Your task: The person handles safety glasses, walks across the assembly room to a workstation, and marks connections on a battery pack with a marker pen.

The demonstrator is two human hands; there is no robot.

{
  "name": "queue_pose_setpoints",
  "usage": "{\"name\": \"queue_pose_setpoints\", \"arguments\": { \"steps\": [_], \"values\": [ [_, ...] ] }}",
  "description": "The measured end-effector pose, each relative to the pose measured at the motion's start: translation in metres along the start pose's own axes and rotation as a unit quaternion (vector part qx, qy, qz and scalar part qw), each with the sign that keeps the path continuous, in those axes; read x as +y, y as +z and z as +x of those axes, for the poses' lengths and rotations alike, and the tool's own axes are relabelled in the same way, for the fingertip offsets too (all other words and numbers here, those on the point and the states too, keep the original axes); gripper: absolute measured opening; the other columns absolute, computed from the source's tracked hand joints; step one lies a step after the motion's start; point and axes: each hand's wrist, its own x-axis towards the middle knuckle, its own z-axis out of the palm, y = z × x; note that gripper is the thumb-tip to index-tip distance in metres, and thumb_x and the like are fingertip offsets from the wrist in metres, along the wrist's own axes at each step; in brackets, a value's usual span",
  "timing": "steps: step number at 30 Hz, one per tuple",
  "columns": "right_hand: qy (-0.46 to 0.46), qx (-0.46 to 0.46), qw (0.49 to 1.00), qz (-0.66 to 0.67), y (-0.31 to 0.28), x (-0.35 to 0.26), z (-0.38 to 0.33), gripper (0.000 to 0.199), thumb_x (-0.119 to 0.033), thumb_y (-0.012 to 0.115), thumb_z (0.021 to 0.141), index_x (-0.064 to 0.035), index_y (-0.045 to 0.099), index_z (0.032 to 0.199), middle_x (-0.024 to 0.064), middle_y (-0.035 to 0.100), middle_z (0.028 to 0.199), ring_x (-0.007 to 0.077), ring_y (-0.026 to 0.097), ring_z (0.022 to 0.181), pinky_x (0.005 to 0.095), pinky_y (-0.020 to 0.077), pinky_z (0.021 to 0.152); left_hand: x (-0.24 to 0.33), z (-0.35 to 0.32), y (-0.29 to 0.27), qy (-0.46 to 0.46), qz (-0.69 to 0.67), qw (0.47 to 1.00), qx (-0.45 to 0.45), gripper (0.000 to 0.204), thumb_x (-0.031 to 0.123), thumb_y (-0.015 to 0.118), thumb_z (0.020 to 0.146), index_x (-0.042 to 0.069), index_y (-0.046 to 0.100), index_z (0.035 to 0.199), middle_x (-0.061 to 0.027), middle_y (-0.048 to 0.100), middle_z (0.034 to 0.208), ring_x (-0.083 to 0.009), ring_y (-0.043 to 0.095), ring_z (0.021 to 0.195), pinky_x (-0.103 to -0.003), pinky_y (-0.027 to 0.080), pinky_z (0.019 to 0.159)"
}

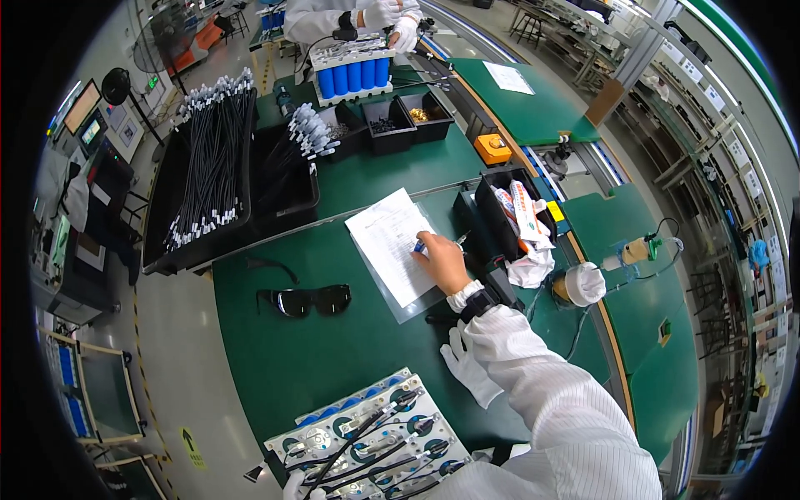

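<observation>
My bare right hand (443, 265), with a dark watch on its wrist, is over a printed sheet (392, 237) in a clear sleeve. Its fingers are closed round what looks like a pen, a blue part (419, 247) showing at the fingertips. My left hand (295, 486), in a white glove, shows only in part at the lower edge, by a battery module (367, 442) with blue cells, white top plate and black cables. Its fingers are mostly cut off. A loose white glove (468, 367) lies below my right wrist, and dark safety glasses (305, 301) lie left of the sheet.
Black trays (283, 212) of cables stand at the back left, beside small-parts bins (388, 125). A black bin (508, 208) of tubes and wipes and a white-covered cup (583, 285) are at right. Across the bench, a gloved person (333, 21) handles another blue-celled module (354, 75).
</observation>
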Motion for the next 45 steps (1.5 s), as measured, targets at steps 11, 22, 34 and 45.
{"name": "queue_pose_setpoints", "arguments": {
  "steps": [11,22,34,45],
  "values": [
    [-0.004,0.001,0.997,-0.076,0.012,-0.008,0.001,0.024,-0.016,0.064,0.070,-0.0071,0.052,0.089,0.0082,0.058,0.074,0.0256,0.055,0.073,0.0363,0.0372,0.064,-0.003,0.000,0.000,-0.035,-0.018,0.999,-0.015,0.030,0.014,0.059,0.079,0.002,0.056,0.106,-0.0155,0.061,0.094,-0.0257,0.060,0.085,-0.033,0.047,0.075],
    [0.010,0.065,0.994,-0.091,0.010,-0.008,-0.005,0.032,-0.021,0.066,0.070,-0.0043,0.053,0.095,0.0109,0.059,0.071,0.0270,0.056,0.069,0.0364,0.0379,0.067,-0.011,-0.002,-0.001,0.009,-0.008,1.000,-0.010,0.033,0.012,0.062,0.078,0.003,0.055,0.109,-0.0127,0.062,0.096,-0.0193,0.060,0.085,-0.029,0.047,0.075],
    [0.111,0.027,0.992,-0.047,-0.061,0.008,-0.096,0.030,-0.009,0.062,0.068,-0.0030,0.056,0.097,0.0147,0.053,0.097,0.0334,0.049,0.090,0.0383,0.0414,0.077,-0.027,-0.002,0.001,0.067,-0.073,0.995,-0.018,0.042,0.013,0.067,0.073,0.002,0.051,0.110,-0.0135,0.061,0.092,-0.0172,0.060,0.080,-0.027,0.047,0.069],
    [0.163,-0.025,0.970,-0.177,-0.120,0.020,-0.110,0.035,-0.014,0.059,0.061,-0.0019,0.051,0.092,0.0176,0.056,0.082,0.0350,0.056,0.069,0.0427,0.0460,0.061,-0.021,-0.010,-0.018,0.125,-0.089,0.987,-0.049,0.088,0.046,0.078,0.050,-0.003,0.044,0.115,-0.0159,0.058,0.099,-0.0207,0.060,0.087,-0.031,0.049,0.075]
  ]
}}
